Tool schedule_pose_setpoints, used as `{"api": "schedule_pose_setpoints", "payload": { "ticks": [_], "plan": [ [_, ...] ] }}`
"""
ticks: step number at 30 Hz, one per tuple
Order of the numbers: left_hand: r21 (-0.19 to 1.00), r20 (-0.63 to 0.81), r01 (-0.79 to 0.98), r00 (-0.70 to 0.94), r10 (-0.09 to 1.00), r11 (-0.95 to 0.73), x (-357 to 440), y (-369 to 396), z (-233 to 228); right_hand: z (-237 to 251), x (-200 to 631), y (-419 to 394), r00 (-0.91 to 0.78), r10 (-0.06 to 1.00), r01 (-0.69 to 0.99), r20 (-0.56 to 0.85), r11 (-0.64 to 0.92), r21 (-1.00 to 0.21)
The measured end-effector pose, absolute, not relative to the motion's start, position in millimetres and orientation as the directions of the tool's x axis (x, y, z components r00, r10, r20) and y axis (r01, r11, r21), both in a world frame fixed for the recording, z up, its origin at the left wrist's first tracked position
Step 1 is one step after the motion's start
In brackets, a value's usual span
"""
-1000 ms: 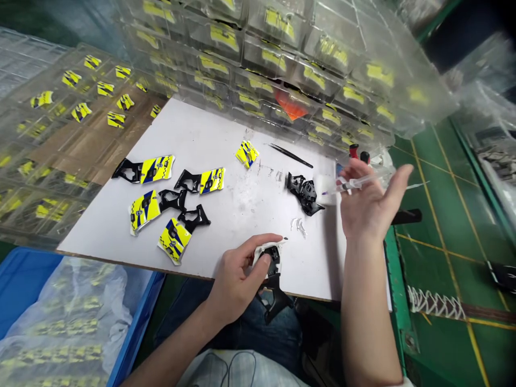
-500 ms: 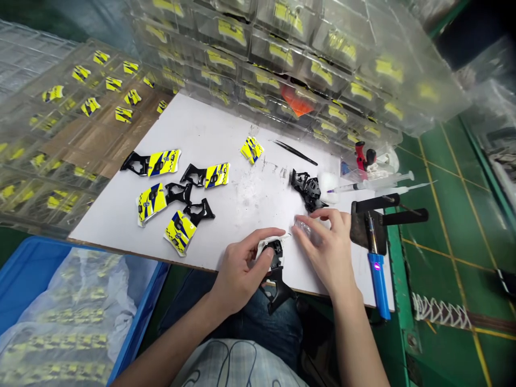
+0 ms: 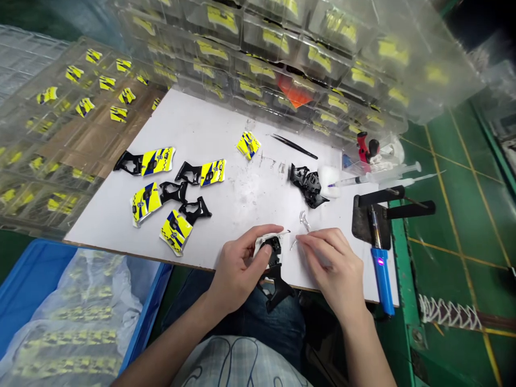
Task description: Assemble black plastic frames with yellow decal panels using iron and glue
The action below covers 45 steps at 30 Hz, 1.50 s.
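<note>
My left hand grips a black plastic toy frame with a white part on top, at the near edge of the white work board. My right hand sits just right of it, its thumb and forefinger pinching a small clear plastic piece near the frame. Another clear piece lies on the board just beyond my fingers.
Several yellow-and-black toy parts lie at the left of the board, a black part pile at the middle right. Tweezers, two syringes and a blue soldering iron on its black stand are at right. Clear trays stack behind.
My right hand let go of a syringe at the right, came down to the clear pieces, picked one up and brought it next to the frame. The left hand stayed put.
</note>
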<state>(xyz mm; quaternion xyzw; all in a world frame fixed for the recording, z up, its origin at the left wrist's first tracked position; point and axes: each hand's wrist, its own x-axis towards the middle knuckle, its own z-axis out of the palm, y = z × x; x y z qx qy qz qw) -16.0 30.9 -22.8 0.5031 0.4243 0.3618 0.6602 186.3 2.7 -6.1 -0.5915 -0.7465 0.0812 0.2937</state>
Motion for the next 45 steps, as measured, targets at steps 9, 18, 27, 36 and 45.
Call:
{"api": "schedule_pose_setpoints", "payload": {
  "ticks": [9, 18, 27, 36, 45],
  "plan": [
    [0.971, -0.205, -0.039, 0.371, 0.906, 0.236, -15, 31, -22, -17, 165, -5, 0.116, 0.974, 0.796, 0.196, 0.027, -0.605],
    [0.975, -0.205, 0.002, 0.378, 0.903, 0.22, -16, 32, -21, -3, 160, 2, 0.308, 0.945, 0.141, -0.114, -0.164, -0.976],
    [0.985, -0.168, 0.02, 0.396, 0.903, 0.174, -15, 32, -20, -1, 153, 14, 0.221, 0.944, -0.156, -0.245, -0.213, -0.964],
    [0.993, -0.114, 0.073, 0.36, 0.926, 0.094, -13, 34, -14, -1, 149, 14, 0.246, 0.942, -0.111, -0.228, -0.206, -0.972],
    [0.992, -0.111, 0.098, 0.363, 0.925, 0.08, -13, 34, -13, -3, 148, 13, 0.27, 0.938, -0.042, -0.217, -0.213, -0.976]
  ]
}}
